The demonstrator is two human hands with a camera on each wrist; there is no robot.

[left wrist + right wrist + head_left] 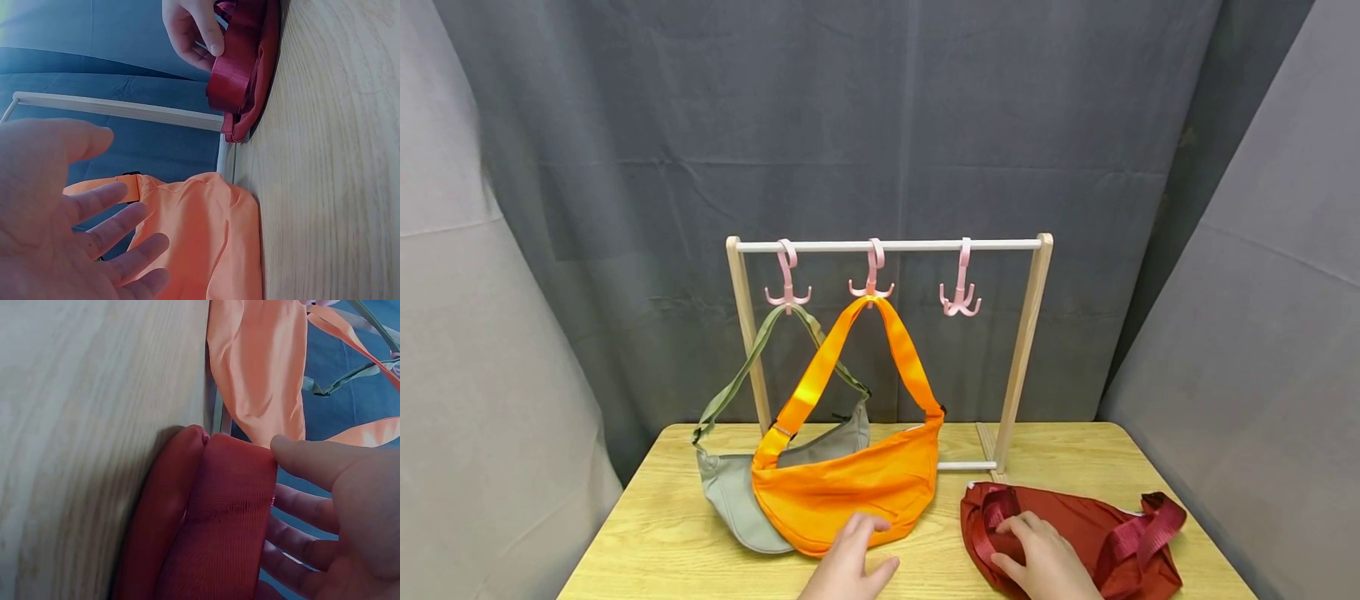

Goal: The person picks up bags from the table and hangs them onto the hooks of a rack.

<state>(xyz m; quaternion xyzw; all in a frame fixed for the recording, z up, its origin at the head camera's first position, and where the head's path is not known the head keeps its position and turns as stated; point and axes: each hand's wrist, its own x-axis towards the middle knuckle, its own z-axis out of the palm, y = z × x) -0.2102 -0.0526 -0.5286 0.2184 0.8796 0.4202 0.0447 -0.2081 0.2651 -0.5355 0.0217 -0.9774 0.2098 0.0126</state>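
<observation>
from the head we face forward and down, far enough back to span the rack (1024, 358). from the left wrist we look, turned sideways, past the near left hand (56, 219), tabletop (331, 156) at right; from the right wrist, tabletop at left, we look closely at the red bag (162, 494). both wrist views share it and the orange bag (259, 362).

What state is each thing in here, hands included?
Rack, upright
Green bag, hung on left hook
Orange bag, hung on middle hook
Right hook, bare
Red bag, lying on table
Left hand, fingers spread
Right hand, at red strap, grip unclear
</observation>
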